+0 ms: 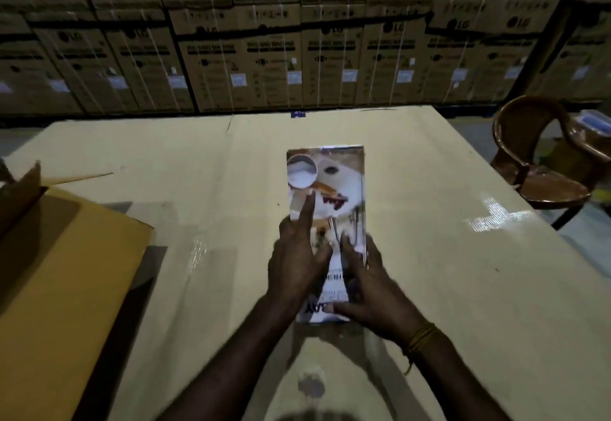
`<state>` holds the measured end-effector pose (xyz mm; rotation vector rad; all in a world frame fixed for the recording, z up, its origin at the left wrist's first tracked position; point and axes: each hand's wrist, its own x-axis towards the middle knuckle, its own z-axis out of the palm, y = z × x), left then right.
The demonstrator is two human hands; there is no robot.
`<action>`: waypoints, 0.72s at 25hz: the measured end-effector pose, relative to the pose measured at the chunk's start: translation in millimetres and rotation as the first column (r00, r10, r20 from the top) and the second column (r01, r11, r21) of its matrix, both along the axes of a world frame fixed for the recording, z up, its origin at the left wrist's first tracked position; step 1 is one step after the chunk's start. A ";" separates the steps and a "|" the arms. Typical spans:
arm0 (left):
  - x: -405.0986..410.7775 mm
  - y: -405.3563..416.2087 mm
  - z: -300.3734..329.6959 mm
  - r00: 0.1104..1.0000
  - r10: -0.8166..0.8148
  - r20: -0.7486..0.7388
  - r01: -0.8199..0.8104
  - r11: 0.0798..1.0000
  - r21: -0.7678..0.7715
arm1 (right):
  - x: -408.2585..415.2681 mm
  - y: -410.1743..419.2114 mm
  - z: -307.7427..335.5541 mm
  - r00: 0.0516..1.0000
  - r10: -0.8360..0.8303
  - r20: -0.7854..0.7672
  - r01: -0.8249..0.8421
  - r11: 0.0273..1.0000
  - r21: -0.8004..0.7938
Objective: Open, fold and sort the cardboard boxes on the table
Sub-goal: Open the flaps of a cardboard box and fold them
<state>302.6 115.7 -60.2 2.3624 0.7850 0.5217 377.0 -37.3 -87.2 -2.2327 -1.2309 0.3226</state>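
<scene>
Printed box (327, 189) lying flat mid-surface (429, 255), long axis away from the body, near end under both hands. Left hand (297, 262) spread, forefinger stretched up the glossy face, pressing. Right hand (367, 285) laid over the near right edge, fingers loosely bent; whether pinching, cannot tell. Probably light, thin card, slick finish, easily creased; best taken by the long edges. Brown carton (49, 272) far left.

We see a white box (326, 186) with a printed food picture (cup, plate), on a beige table (429, 255).
</scene>
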 end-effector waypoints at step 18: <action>-44.0 -18.6 -67.7 0.963 -0.103 0.249 0.137 0.982 -0.127 | -24.1 1.2 -63.7 0.943 -0.332 -0.013 0.311 0.868 0.388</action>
